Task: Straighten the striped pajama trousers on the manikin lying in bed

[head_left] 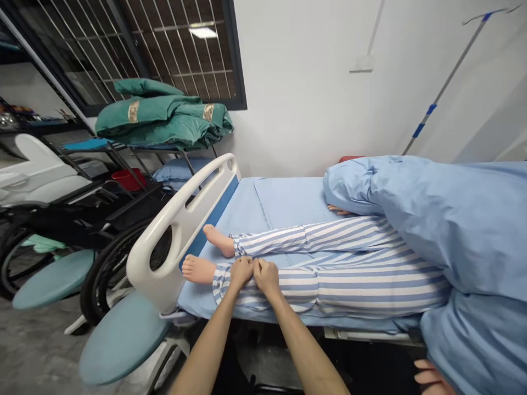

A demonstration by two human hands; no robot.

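The left hand (pixel 241 272) and right hand (pixel 266 277) each pinch the blue-and-white striped trouser leg (pixel 300 285) of a manikin just above the cuff, their knuckles touching. This leg lies near the front edge of the hospital bed mattress (pixel 288 200), its bare foot (pixel 198 269) just short of the white footboard (pixel 164 241). The other trouser leg (pixel 272 238) lies beside it, toward the far edge. A blue blanket (pixel 432 219) covers the manikin from the thighs up. Beyond the footboard stands a wheelchair (pixel 111 274); an IV pole (pixel 448 82) stands against the wall.
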